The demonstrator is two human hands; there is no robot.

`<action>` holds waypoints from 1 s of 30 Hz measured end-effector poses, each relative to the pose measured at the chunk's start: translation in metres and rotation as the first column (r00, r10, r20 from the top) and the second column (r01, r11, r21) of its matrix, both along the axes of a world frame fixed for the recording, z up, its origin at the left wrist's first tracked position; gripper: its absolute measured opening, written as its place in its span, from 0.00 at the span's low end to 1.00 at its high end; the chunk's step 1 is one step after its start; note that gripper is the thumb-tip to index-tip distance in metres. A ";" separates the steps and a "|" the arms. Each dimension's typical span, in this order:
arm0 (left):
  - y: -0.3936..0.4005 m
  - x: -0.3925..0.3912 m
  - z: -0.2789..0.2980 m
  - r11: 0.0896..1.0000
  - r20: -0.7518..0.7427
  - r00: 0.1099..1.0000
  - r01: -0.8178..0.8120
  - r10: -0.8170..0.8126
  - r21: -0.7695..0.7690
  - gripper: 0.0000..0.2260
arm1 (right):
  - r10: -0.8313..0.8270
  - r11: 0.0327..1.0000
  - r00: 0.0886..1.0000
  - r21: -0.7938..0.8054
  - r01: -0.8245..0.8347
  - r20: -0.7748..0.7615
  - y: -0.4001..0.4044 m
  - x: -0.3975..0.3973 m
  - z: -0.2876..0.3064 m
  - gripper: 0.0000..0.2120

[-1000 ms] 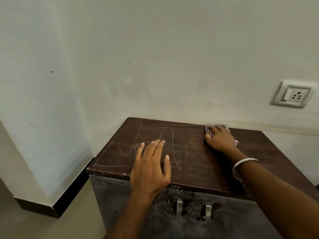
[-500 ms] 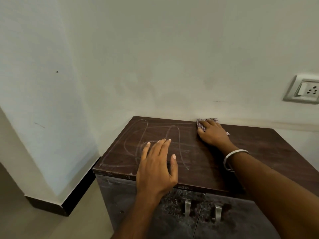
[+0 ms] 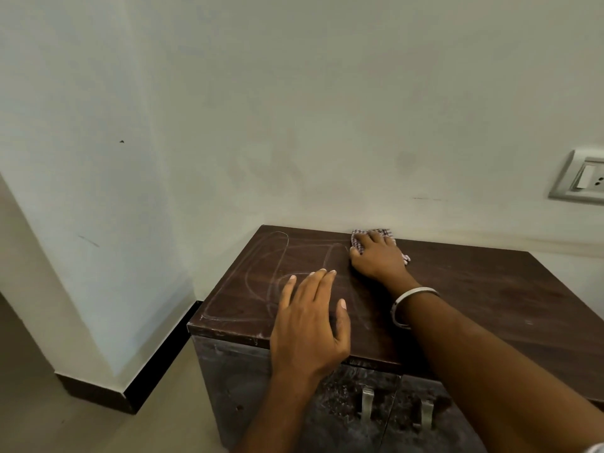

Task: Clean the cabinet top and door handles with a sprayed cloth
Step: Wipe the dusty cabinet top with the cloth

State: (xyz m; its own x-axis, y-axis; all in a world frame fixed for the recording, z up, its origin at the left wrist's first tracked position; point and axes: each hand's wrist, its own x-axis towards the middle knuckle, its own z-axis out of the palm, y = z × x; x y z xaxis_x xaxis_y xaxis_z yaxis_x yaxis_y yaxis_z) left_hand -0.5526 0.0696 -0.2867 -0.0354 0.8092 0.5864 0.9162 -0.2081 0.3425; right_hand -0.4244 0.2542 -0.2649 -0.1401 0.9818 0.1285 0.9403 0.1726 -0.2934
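The right hand (image 3: pixel 379 258) presses the cloth (image 3: pixel 358 241) flat at the cabinet top's (image 3: pixel 490 289) back edge while the left hand (image 3: pixel 310 322) rests open and empty near the front edge, so uneven pressure may leave the dusty streaks (image 3: pixel 277 256) unwiped.

cabinet top (image 3: pixel 474 289): dark wood-look, matt, dusty | cloth (image 3: pixel 358 240): checked woven fabric | door handles (image 3: pixel 366 403): brushed metal

Pale wall (image 3: pixel 294 109) (scuffed), black skirting (image 3: pixel 157 364), switch socket (image 3: pixel 581 179)
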 end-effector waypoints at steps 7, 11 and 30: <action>0.000 -0.007 0.001 1.000 0.018 1.000 -0.012 0.011 0.008 0.24 | 0.020 1.000 1.000 -0.012 -0.020 0.000 -0.009 0.023 0.005 0.28; 0.001 -0.025 -0.002 0.997 0.031 0.997 -0.076 0.075 0.019 0.25 | -0.103 0.995 0.994 -0.001 0.103 0.023 -0.017 0.064 0.005 0.27; 0.000 -0.030 -0.003 0.995 0.019 0.995 -0.101 0.101 0.013 0.24 | 0.015 0.999 1.000 0.045 -0.014 -0.021 -0.089 0.034 0.005 0.26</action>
State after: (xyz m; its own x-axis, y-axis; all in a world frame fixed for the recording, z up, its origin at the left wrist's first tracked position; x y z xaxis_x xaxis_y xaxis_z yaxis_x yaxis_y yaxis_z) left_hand -0.5825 0.0694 -0.2894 -0.1272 0.7926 0.5963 0.9265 -0.1197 0.3567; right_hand -0.3903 0.1655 -0.2598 -0.1515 0.9728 0.1750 0.9312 0.1998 -0.3049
